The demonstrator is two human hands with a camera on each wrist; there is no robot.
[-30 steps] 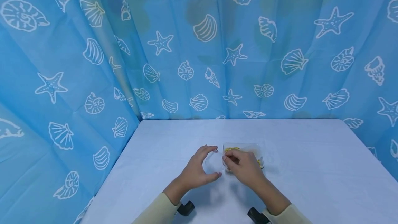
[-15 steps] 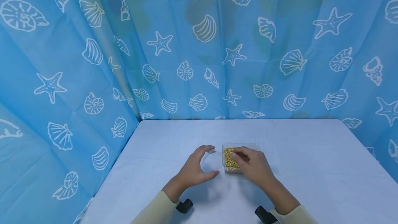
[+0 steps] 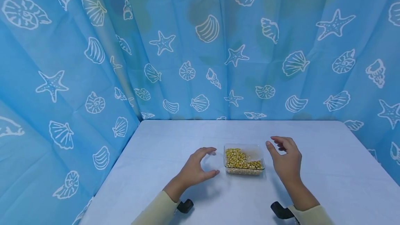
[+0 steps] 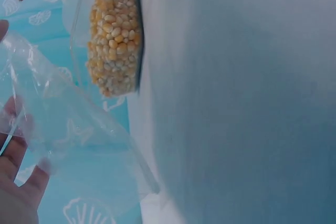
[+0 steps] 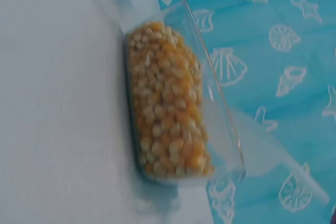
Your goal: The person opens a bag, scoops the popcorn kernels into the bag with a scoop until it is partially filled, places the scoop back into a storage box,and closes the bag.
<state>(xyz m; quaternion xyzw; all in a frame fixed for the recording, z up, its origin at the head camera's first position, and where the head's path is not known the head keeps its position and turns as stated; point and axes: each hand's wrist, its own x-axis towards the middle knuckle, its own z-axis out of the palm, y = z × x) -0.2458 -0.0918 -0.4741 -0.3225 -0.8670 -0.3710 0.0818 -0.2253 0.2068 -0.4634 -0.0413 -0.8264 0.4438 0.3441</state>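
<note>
A clear plastic bag [image 4: 73, 114], hard to make out in the head view, spreads from my left hand [image 3: 194, 170], whose curved fingers and thumb hold it. In the left wrist view some fingertips show through the plastic. Just right of the bag stands a clear rectangular container [image 3: 229, 168] of yellow corn kernels [image 3: 235, 158]. A translucent whitish scoop-like piece [image 3: 254, 152] lies over the kernels at the back right; its long handle sticks out past the rim in the right wrist view. Right of the container, my right hand [image 3: 287, 160] is raised with loosely bent fingers, holding nothing visible.
A white-covered table [image 3: 328, 155] lies under everything. Behind it and along its left side hangs a blue curtain [image 3: 175, 72] with white shell and starfish prints. Each wrist carries a black camera mount [image 3: 185, 206].
My right hand has moved from beside the bag, across the container, to its right side, uncovering the kernels and the whitish piece. My left hand has stayed nearly still with the bag.
</note>
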